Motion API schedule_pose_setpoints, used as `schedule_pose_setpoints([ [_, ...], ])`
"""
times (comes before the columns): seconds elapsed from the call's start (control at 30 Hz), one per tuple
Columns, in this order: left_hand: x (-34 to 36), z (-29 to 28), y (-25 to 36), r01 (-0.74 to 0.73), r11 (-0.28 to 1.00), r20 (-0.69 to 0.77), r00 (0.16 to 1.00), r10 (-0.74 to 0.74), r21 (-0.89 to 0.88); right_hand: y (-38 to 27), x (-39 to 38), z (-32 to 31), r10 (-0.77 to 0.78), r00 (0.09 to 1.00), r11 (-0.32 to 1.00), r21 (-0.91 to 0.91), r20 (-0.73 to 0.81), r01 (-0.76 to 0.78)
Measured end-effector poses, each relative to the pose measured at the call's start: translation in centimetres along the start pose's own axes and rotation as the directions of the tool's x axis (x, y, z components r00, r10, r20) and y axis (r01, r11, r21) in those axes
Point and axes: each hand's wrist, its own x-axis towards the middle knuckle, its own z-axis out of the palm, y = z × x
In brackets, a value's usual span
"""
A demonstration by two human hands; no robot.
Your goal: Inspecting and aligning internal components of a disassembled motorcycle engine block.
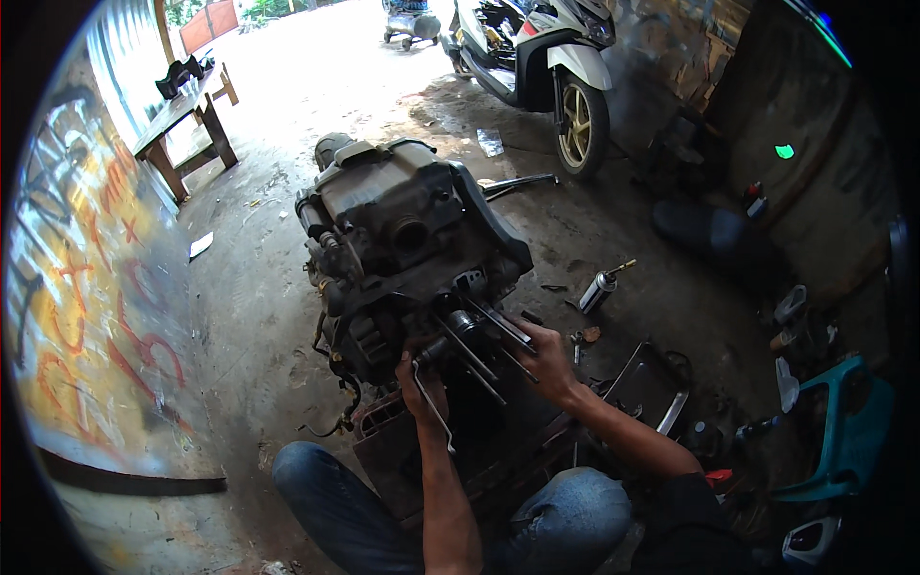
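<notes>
In front of my knees lies a dirty scooter engine [388, 206]. Its piston [466, 324] is exposed, with several long metal studs [476, 367] around it pointing toward me. At the left of the studs, my left hand [425, 391] is closed beside a dark cylindrical part [433, 351]; its fingertips are hidden. A thin bent metal rod [433, 407] hangs along that hand and wrist. My right hand [548, 366] curls in at the right of the studs, fingers bent toward the piston. What either hand grips is too dark to make out.
A spray can [598, 290] and a metal tray [647, 388] are on the floor at right, near a teal plastic chair [843, 431]. A scooter [546, 67] stands at the back, a wooden bench [182, 120] at far left. A painted wall [96, 287] bounds the left.
</notes>
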Motion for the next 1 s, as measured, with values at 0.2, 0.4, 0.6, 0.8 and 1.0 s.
schedule_pose_setpoints([
  [0.2, -0.2, 0.5, 0.2, 0.013, 1.0, 0.022, 1.0, -0.013, -0.024, -0.6, 1.2, -1.1, -0.133, 0.99, 0.985, -0.101, 0.052, 0.138],
  [0.4, 0.1, -0.4, -0.1, -0.003, 1.0, 0.026, 1.0, 0.003, 0.013, 0.6, 1.8, -1.5, -0.196, 0.974, 0.972, -0.106, 0.11, 0.208],
  [0.6, 0.1, -0.2, -0.2, -0.002, 1.0, 0.013, 1.0, 0.002, -0.003, 0.7, 1.3, -1.3, -0.223, 0.968, 0.968, -0.095, 0.114, 0.234],
  [0.8, 0.1, -0.3, -0.8, -0.034, 0.999, -0.016, 0.999, 0.034, 0.004, 1.0, 1.1, -0.7, -0.055, 0.991, 0.995, 0.09, 0.124, 0.044],
  [1.0, 0.0, 0.2, 0.3, -0.072, 0.997, 0.102, 0.992, 0.073, -0.012, -2.3, 1.0, -1.4, 0.034, 0.99, 0.995, -0.095, 0.136, -0.021],
])
